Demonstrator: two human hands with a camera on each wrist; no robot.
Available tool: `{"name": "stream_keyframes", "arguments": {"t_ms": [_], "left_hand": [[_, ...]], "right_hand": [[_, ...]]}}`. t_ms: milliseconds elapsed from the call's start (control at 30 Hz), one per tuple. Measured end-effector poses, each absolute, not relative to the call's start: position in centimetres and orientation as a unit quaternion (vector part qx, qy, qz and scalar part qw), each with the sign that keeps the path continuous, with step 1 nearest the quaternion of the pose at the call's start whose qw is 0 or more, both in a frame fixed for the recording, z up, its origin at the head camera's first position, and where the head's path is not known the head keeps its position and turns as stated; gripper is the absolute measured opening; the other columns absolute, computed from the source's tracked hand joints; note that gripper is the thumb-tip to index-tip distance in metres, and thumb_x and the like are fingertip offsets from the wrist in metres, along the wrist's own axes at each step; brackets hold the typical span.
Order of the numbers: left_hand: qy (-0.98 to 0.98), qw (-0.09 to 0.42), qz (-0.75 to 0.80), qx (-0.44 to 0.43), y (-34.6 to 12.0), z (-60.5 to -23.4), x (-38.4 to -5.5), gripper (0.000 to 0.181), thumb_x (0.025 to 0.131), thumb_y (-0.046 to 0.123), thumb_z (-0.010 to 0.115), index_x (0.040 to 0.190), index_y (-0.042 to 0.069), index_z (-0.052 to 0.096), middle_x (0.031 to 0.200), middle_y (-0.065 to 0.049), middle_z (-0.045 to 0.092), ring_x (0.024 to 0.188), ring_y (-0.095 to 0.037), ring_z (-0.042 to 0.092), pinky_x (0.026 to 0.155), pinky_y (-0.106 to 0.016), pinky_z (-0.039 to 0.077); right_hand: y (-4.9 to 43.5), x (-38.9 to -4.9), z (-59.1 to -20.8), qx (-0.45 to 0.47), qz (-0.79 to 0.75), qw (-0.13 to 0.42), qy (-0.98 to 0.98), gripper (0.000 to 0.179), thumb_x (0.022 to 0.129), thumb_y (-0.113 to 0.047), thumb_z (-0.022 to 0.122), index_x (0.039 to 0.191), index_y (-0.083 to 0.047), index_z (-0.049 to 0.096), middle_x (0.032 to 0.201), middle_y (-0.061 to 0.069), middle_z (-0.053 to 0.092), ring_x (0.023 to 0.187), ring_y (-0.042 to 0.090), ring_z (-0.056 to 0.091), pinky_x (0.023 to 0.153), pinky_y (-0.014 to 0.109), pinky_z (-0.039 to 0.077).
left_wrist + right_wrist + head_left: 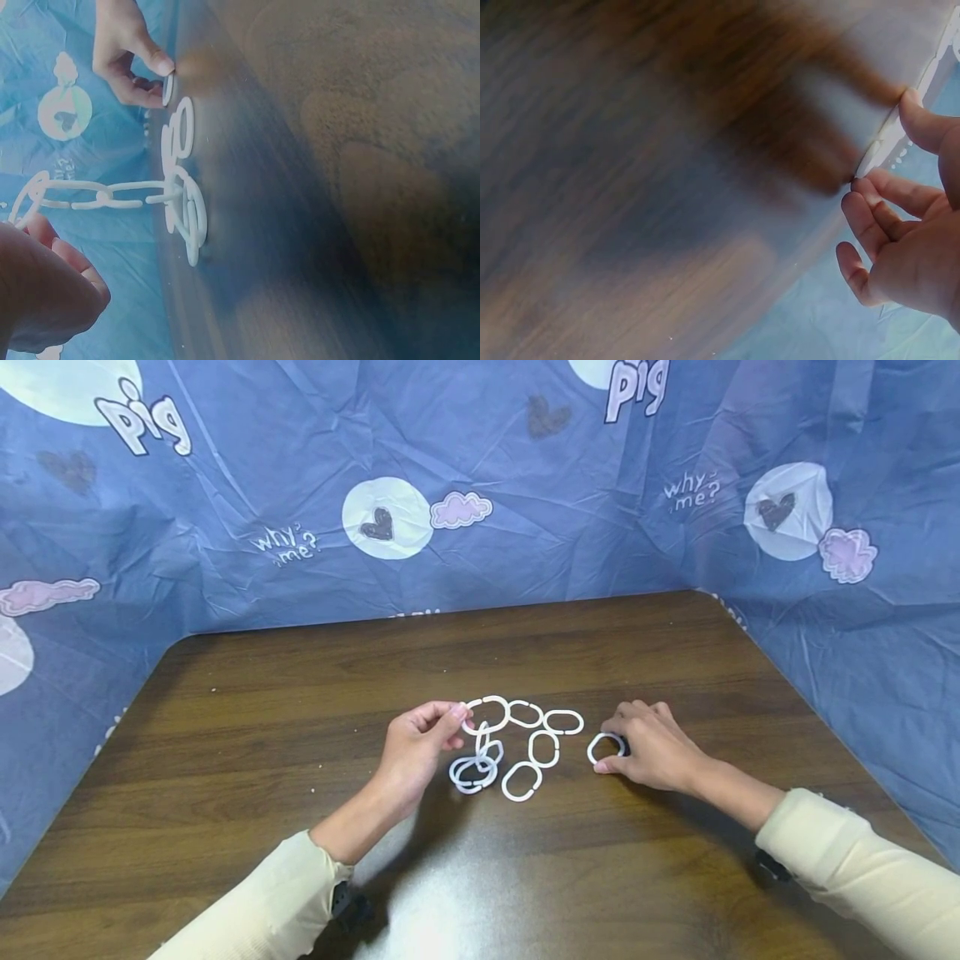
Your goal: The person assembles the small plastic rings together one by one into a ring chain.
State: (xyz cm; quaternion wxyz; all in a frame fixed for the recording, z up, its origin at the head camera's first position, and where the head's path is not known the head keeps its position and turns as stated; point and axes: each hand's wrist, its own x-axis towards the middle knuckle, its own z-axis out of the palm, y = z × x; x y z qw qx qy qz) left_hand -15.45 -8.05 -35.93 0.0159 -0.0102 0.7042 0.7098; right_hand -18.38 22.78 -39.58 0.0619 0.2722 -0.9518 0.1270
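Observation:
My left hand (416, 747) pinches a white plastic chain link (495, 697) between thumb and fingertips, above the table. In the left wrist view, joined links (139, 185) run from that hand down to a small pile of links (199, 217) on the wood. Over to the right, my right hand (656, 745) holds a single white oval link (590, 747) by its edges, thumb on the near side and fingers on the far side. The right wrist view shows this link (885, 146) nearly edge-on, close to the tabletop.
Several separate-looking white links lie between the hands, among them one at the back (564, 711) and one nearer (510, 793). They rest on a brown wooden table (300, 693). Blue printed cloth (525, 568) hangs around the table's back and sides.

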Motion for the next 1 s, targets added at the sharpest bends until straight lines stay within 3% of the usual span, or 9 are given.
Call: {"name": "stream_keyframes", "arguments": {"t_ms": [333, 600, 1000], "left_hand": [[0.694, 0.016, 0.720, -0.004, -8.02, -35.91, -15.44, 0.019, 0.094, 0.008, 0.060, 0.101, -0.008, 0.065, 0.084, -0.002, 0.066, 0.074, -0.017, 0.059, 0.069, -0.022, 0.052], [0.692, 0.013, 0.722, 0.004, -8.00, -36.04, -15.37, 0.019, 0.094, 0.008, 0.060, 0.101, -0.009, 0.065, 0.083, -0.003, 0.066, 0.073, -0.014, 0.059, 0.068, -0.021, 0.051], [0.694, 0.014, 0.720, 0.001, -8.06, -36.20, -15.46, 0.019, 0.094, 0.008, 0.061, 0.101, -0.009, 0.064, 0.082, -0.002, 0.066, 0.072, -0.014, 0.058, 0.069, -0.023, 0.052]], "right_hand": [[22.97, -18.31, -39.66, 0.276, 0.125, 0.068, -0.950, 0.042, 0.072, -0.040, 0.082, 0.096, -0.008, 0.070, 0.087, 0.001, 0.059, 0.083, 0.019, 0.050, 0.076, 0.041, 0.035], [22.95, -18.33, -39.74, 0.273, 0.127, 0.064, -0.951, 0.041, 0.073, -0.041, 0.081, 0.095, -0.009, 0.070, 0.086, 0.000, 0.058, 0.082, 0.017, 0.049, 0.078, 0.041, 0.035], [23.03, -18.89, -39.49, 0.309, 0.145, 0.106, -0.934, 0.045, 0.068, -0.043, 0.082, 0.095, -0.009, 0.071, 0.088, 0.000, 0.062, 0.086, 0.017, 0.053, 0.081, 0.039, 0.036]]}}
